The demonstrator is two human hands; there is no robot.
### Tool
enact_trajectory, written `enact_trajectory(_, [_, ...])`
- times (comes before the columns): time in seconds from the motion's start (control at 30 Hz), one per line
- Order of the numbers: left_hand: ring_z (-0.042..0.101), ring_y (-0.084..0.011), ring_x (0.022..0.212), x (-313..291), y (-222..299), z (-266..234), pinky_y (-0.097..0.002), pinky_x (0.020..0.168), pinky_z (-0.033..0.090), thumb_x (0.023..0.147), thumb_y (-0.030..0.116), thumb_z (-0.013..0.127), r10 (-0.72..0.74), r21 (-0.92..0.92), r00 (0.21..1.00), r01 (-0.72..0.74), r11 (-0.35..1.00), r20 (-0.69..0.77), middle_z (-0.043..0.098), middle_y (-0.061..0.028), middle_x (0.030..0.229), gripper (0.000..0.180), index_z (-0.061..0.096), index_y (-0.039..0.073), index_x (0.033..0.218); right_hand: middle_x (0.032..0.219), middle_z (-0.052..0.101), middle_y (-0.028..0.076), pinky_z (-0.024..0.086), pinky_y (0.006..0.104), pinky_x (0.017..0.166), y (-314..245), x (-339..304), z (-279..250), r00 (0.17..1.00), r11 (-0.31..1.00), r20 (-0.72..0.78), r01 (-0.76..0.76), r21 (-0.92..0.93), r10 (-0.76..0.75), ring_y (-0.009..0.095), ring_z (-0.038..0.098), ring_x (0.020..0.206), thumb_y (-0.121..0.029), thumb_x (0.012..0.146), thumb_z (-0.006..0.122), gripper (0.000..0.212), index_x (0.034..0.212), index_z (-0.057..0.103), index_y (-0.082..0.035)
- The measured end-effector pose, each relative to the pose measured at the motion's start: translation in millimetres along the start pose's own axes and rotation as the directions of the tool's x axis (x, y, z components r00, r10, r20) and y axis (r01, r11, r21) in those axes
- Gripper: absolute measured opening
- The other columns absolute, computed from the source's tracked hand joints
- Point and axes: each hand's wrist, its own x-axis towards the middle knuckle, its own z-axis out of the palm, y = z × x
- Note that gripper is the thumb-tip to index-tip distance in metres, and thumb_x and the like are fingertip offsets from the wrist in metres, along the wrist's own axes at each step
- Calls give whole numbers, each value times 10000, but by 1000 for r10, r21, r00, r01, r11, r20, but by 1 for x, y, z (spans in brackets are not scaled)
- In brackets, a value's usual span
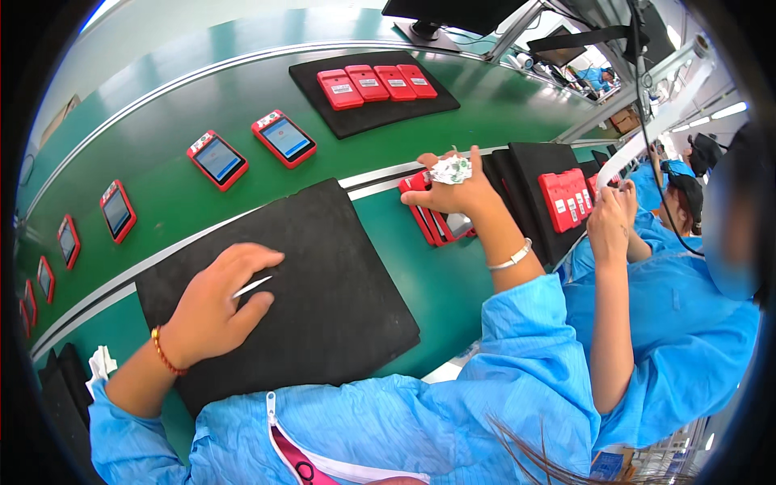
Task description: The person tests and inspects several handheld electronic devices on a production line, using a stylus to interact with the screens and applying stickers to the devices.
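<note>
My left hand (222, 303) is curled over a black mat (323, 283), a thin white pointed stick (254, 285) jutting out between thumb and fingers. A reddish beaded bracelet circles that wrist. My right hand (465, 194) reaches over several red handheld devices (435, 226) clustered just right of the mat; its thumb and visible fingers are spread. A crumpled white wad with green marks (451, 170) sits on the back of its fingers and hides part of them. Whether the right hand touches a device is hard to tell.
Red devices with lit screens (217, 160) line the green bench (194, 105). On a far black mat (311, 77) lie several red devices (378, 83), back up. To the right, a co-worker in blue (647, 323) holds a white strip (655, 129) near more red devices (568, 200). A monitor (453, 12) stands behind.
</note>
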Motion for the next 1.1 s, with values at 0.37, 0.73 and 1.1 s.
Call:
enact_trajectory(0.37, [313,-6,570,-94,-6,-14,-198,569,351,896,-7,636,-385,-301,880,302,905,-276,642,-15,1207,434,622,59,1326,1239,630,196,514,479,1000,-41,-3,-10,996,987,16,81,141,-84,378,623,1200,-355,720,818,629,1264,574,-155])
enact_trajectory(0.73, [355,7,587,-122,-10,-8,-175,560,342,966,69,624,-503,-550,816,291,783,-284,652,-34,1201,408,577,40,1370,1189,620,193,547,485,924,-144,-86,-101,867,811,-252,494,314,-430,401,649,1099,-305,715,790,559,1217,603,-144])
enact_trajectory(1.1, [406,7,561,-158,-32,-39,-188,460,353,1040,190,602,-730,-811,594,210,546,-338,630,2,1027,304,602,23,1294,969,641,156,564,454,760,-306,-101,-78,546,368,-381,815,447,-746,357,679,901,-324,785,729,345,1011,601,-97])
